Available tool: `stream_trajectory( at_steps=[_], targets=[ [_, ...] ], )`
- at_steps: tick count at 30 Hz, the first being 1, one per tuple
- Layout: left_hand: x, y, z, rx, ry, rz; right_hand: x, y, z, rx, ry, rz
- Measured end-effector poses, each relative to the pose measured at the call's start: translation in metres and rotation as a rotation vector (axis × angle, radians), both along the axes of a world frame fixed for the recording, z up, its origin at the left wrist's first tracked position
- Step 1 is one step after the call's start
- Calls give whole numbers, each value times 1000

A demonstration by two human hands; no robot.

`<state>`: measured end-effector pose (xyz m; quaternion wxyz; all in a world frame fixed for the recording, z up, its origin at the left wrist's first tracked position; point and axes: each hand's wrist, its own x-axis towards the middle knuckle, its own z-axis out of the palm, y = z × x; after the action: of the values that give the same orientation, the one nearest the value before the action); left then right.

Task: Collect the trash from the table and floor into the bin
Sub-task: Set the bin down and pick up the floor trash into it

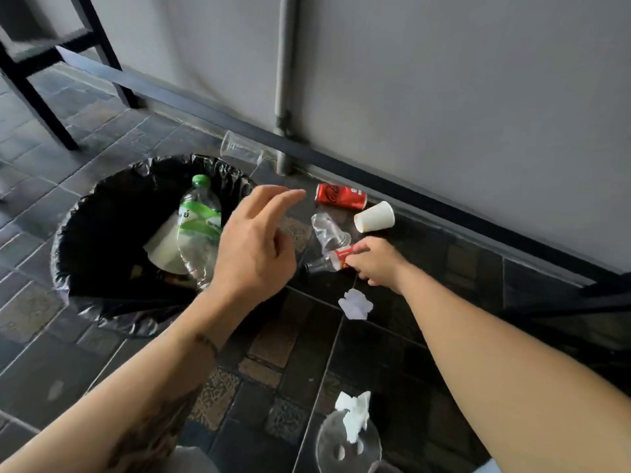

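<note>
The small bottle (327,262) with the red label lies on its side on the floor (341,353), just beside the bin (102,240), dark cap end pointing at the bin. My right hand (375,264) is down on it, grip clamped round the label end. My left hand (254,244) hovers over the bin's rim, grip apart and holding nothing.

To do this lift well, I judge I should keep hold near the bottle's middle so it doesn't swing, raise it clear of the crushed clear bottle (329,230) touching it, and let go only once it is over the black liner, where a green-capped bottle (198,227) already sits.

Further out, along the wall, lie a red can (340,196), a paper cup (374,217) and a clear plastic cup (240,152). Nearer me are a crumpled tissue (355,303) and another tissue (355,413) resting on a clear lid (341,448). All are yet to be collected.
</note>
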<state>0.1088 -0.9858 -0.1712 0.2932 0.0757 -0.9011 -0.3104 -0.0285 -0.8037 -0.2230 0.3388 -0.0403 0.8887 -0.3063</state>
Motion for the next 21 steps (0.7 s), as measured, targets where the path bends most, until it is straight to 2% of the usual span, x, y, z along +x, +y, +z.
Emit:
stream_trajectory(
  at_steps=[2,5,9,12,16,19,21],
  targets=[
    [-23,27,-15,3,-141,-130,5,26,-23,121,-38,12],
    [-50,52,-55,-27,-439,-216,18,49,-49,313,-57,56],
    [-68,63,-111,-137,-823,-248,30,61,-82,351,18,147],
    [-74,67,-145,-188,-887,-201,36,62,-101,333,77,302],
    [-77,59,-178,-257,-929,-134,44,59,-124,352,63,408],
    [-81,53,-190,-238,-974,-147,53,61,-135,401,120,385],
    [-86,51,-197,-240,-921,-170,59,66,-138,399,154,334]
  ],
)
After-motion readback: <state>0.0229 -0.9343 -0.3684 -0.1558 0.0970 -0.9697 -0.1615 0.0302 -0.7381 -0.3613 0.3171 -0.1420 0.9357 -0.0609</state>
